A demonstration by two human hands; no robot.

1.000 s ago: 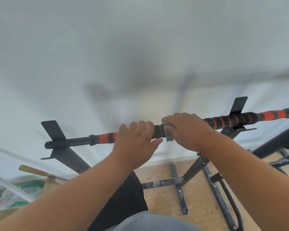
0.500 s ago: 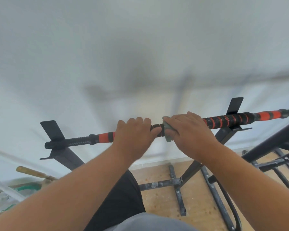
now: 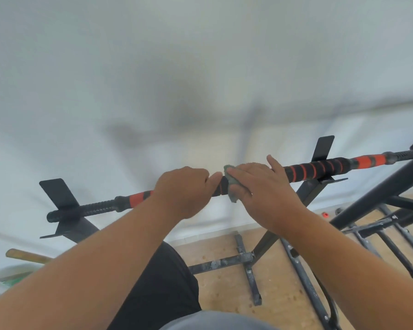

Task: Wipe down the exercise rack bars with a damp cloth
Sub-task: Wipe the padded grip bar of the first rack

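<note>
Item: bar (image 3: 315,168), black foam grip banded in orange, lying across two black cradle brackets (image 3: 321,153) of the exercise rack, roughly level and sloping up toward the right. Step in hand, as judged: wiping the padded middle section of the bar, with the threaded left end and the striped right stretch seemingly yet to be covered. Cloth (image 3: 231,184): small, grey-green, wrapped against the bar at its midpoint, mostly hidden beneath the palm, with a fold hanging below. Right hand (image 3: 260,186): laid over the cloth from above, fingers curled round cloth and bar together, thumb lifted and pointing away from the body; forearm reaches in from the lower right. Left hand (image 3: 184,189): clenched round the bar just beside the cloth, thumb tip nearly touching it, apparently steadying the bar; forearm enters from the lower left. Next move, as judged: slide the cloth along the foam while the left hand stops the bar rolling in its cradles. Below: rack feet (image 3: 248,270) on a speckled floor.
</note>
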